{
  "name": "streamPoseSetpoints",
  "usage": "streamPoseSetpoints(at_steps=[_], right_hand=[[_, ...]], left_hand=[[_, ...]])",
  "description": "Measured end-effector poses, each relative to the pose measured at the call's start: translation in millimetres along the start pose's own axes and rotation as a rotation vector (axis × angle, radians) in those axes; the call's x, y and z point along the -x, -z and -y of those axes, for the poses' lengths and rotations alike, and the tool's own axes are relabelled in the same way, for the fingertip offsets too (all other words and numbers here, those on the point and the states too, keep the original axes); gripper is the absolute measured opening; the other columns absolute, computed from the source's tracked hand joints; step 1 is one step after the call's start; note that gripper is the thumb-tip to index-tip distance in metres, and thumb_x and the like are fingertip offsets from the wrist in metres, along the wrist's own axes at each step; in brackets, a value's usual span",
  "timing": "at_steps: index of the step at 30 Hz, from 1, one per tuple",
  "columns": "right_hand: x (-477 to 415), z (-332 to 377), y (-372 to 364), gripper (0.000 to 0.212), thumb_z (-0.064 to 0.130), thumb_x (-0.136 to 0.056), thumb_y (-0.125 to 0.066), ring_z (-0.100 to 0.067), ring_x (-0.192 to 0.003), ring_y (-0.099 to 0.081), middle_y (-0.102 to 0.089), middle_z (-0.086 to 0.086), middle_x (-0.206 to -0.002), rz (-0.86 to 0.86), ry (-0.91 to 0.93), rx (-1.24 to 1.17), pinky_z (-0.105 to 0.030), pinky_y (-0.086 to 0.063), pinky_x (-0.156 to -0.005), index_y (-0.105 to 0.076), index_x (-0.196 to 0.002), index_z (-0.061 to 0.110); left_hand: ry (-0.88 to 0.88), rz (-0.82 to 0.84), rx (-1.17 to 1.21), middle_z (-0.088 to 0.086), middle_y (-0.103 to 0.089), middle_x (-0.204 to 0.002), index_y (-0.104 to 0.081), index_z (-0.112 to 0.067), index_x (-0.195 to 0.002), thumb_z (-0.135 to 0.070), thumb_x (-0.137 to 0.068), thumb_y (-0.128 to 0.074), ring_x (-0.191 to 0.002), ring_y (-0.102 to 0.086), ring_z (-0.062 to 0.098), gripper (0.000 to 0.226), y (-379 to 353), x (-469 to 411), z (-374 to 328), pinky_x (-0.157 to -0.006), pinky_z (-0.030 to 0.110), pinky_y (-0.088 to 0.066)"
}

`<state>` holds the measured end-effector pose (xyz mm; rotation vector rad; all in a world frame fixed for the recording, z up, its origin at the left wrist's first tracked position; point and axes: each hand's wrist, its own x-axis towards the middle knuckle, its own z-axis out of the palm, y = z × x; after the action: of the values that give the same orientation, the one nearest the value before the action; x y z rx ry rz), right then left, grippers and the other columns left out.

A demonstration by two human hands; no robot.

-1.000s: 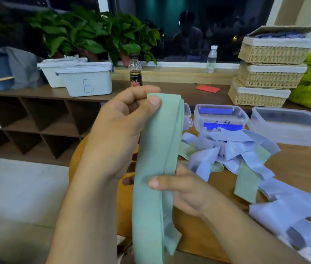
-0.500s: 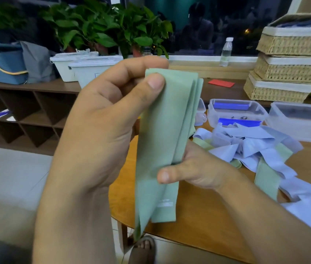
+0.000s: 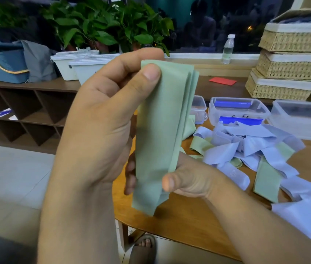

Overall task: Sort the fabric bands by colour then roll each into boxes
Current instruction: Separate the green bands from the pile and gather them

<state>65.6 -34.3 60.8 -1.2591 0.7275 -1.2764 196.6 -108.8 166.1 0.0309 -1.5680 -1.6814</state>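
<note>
The right hand's (image 3: 189,180) fingers are mostly hidden behind the green band (image 3: 160,134). Only its thumb and a few tips show. It holds the band low down. The left hand (image 3: 101,121) pinches the top, thumb in front.

The band is soft, flat and folded in layers (I cannot count them). It stands up over the near edge of the round wooden table (image 3: 189,221).

On the table lies a messy pile (image 3: 255,149) of pale purple and green bands. At the table's far side sits a clear box (image 3: 236,109) with blue clips. What is inside is hard to see. A bigger box (image 3: 301,119) beside it is cut off.
</note>
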Motion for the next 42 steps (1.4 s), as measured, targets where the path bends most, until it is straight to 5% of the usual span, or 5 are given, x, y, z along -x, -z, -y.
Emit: streamPoseSetpoints(at_steps=[9, 15, 24, 33, 42], right_hand=[[3, -13, 8, 0.054, 0.049, -0.082, -0.084, -0.020, -0.080, -0.056, -0.056, -0.007, -0.089, -0.008, -0.125, -0.065, -0.048, -0.049, -0.096, -0.064, -0.108, 0.007], [22, -30, 23, 0.055, 0.006, -0.089, -0.065, -0.027, -0.081, -0.061, -0.062, -0.016, -0.102, -0.178, -0.324, -0.125, -0.043, -0.054, -0.080, -0.057, -0.144, 0.008], [50, -37, 40, 0.042, -0.001, -0.103, -0.061, -0.037, -0.106, -0.077, -0.075, -0.012, -0.126, -0.599, -0.495, 0.007, -0.034, -0.065, -0.077, -0.058, -0.141, 0.017], [-17, -1, 91, 0.033, 0.012, -0.097, -0.073, -0.020, -0.089, -0.077, -0.078, -0.003, -0.105, -0.986, -0.253, 0.415, -0.035, -0.062, -0.070, -0.066, -0.125, 0.027], [-38, -45, 155, 0.034, 0.026, -0.087, -0.065, -0.012, -0.088, -0.069, -0.073, 0.012, -0.093, -0.961, -0.529, 0.938, -0.035, -0.058, -0.079, -0.070, -0.120, 0.035]], left_hand=[[-0.009, -0.057, -0.057, 0.009, -0.067, -0.107, -0.075, -0.024, -0.117, -0.017, -0.103, -0.066, -0.098, -0.066, 0.019, 0.018, 15, -11, 18, -0.077, 0.035, -0.053], [0.080, -0.406, -0.241, -0.001, -0.078, -0.108, -0.079, -0.032, -0.109, -0.029, -0.098, -0.073, -0.102, -0.071, 0.019, 0.013, 63, -40, 76, -0.090, 0.053, -0.059], [0.255, -0.760, -0.314, -0.012, -0.072, -0.111, -0.074, -0.034, -0.114, -0.033, -0.103, -0.069, -0.105, -0.068, 0.008, 0.012, 120, -47, 145, -0.078, 0.030, -0.063], [0.196, -0.751, -0.470, -0.007, -0.072, -0.110, -0.072, -0.032, -0.114, -0.031, -0.104, -0.066, -0.104, -0.069, 0.010, 0.011, 172, -129, 176, -0.086, 0.032, -0.060], [0.403, -0.527, -0.976, -0.006, -0.066, -0.109, -0.067, -0.026, -0.118, -0.032, -0.105, -0.065, -0.104, -0.063, 0.016, 0.014, 210, -147, 255, -0.083, 0.032, -0.051]])
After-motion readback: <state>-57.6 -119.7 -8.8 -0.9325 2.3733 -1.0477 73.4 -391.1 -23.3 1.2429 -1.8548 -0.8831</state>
